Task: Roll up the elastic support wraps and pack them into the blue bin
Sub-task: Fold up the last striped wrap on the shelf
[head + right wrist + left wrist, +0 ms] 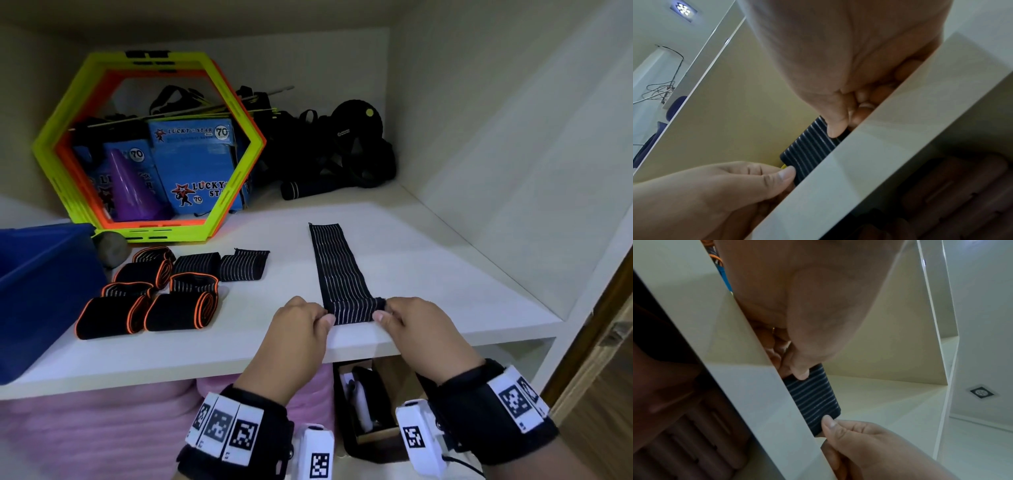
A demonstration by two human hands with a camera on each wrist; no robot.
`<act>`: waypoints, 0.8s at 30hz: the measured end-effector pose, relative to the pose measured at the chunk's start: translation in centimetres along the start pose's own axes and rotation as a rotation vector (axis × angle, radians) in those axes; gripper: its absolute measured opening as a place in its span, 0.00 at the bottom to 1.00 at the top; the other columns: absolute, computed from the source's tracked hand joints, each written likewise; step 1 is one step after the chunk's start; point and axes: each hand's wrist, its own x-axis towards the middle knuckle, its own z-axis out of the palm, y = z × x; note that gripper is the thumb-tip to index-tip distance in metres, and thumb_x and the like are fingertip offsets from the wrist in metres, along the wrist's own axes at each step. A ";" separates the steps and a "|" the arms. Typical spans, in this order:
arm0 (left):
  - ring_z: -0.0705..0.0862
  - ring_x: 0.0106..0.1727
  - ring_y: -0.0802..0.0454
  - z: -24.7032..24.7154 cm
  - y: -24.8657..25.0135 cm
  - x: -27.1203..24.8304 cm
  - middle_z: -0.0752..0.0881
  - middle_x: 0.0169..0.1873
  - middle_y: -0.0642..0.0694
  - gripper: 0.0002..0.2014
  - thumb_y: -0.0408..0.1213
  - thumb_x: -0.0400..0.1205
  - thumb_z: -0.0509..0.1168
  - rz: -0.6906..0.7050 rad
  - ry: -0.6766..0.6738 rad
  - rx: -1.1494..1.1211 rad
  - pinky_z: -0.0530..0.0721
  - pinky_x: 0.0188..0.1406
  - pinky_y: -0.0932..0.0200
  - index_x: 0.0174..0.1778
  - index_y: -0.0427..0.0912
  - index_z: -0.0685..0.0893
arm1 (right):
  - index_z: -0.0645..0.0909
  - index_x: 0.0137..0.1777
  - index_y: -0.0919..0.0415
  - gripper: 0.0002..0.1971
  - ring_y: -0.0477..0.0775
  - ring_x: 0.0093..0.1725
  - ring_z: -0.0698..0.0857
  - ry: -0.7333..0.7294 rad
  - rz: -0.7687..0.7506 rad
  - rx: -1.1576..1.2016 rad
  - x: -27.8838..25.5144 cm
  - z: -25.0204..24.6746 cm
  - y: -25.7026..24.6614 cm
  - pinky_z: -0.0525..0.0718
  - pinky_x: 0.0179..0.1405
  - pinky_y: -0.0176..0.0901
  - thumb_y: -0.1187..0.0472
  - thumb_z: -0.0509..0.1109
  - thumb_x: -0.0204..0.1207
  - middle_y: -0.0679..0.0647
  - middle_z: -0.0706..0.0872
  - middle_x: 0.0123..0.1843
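Note:
A black wrap with thin grey stripes lies stretched out on the white shelf, its near end rolled into a small roll at the front edge. My left hand pinches the roll's left end and my right hand pinches its right end. The left wrist view shows the roll held between both thumbs, and so does the right wrist view. Several rolled wraps, some orange-edged, lie left of it. The blue bin stands at the far left.
Hexagonal yellow and orange frames lean at the back with blue boxes and a purple cone behind them. Black straps and gear fill the back right corner. A grey ball sits by the bin.

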 end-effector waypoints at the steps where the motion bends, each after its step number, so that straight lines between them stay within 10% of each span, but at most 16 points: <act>1: 0.78 0.41 0.52 -0.1 0.2 0.2 0.78 0.38 0.49 0.16 0.44 0.89 0.61 -0.031 -0.003 -0.013 0.72 0.43 0.59 0.35 0.46 0.81 | 0.68 0.29 0.51 0.21 0.54 0.34 0.77 0.009 0.018 0.027 0.1 -0.1 -0.2 0.75 0.38 0.51 0.48 0.63 0.85 0.49 0.75 0.27; 6: 0.67 0.25 0.53 -0.2 0.9 0.8 0.69 0.22 0.47 0.26 0.45 0.89 0.60 -0.112 -0.005 0.001 0.66 0.24 0.64 0.24 0.42 0.65 | 0.65 0.26 0.56 0.26 0.55 0.29 0.73 0.022 0.066 0.068 0.3 0.0 -0.5 0.70 0.33 0.48 0.47 0.64 0.84 0.51 0.70 0.24; 13: 0.74 0.26 0.52 -0.4 0.6 1.5 0.78 0.24 0.45 0.21 0.47 0.84 0.67 -0.202 -0.005 -0.049 0.64 0.20 0.69 0.29 0.36 0.79 | 0.66 0.24 0.57 0.27 0.58 0.32 0.79 0.027 0.120 0.086 0.4 -0.1 -0.8 0.79 0.38 0.50 0.45 0.69 0.80 0.49 0.72 0.23; 18: 0.82 0.44 0.57 -0.2 0.5 1.4 0.82 0.45 0.54 0.05 0.38 0.79 0.74 -0.053 0.080 -0.076 0.76 0.43 0.65 0.43 0.49 0.83 | 0.73 0.43 0.50 0.12 0.53 0.44 0.83 0.084 0.109 0.008 0.1 0.1 -1.7 0.82 0.49 0.52 0.44 0.67 0.80 0.45 0.81 0.39; 24: 0.74 0.51 0.54 0.9 -0.1 1.0 0.86 0.55 0.60 0.10 0.35 0.84 0.65 0.190 0.074 0.124 0.80 0.56 0.58 0.47 0.51 0.91 | 0.88 0.54 0.51 0.07 0.54 0.57 0.77 0.139 -0.065 0.003 0.0 1.1 -1.2 0.84 0.55 0.55 0.57 0.69 0.81 0.44 0.80 0.61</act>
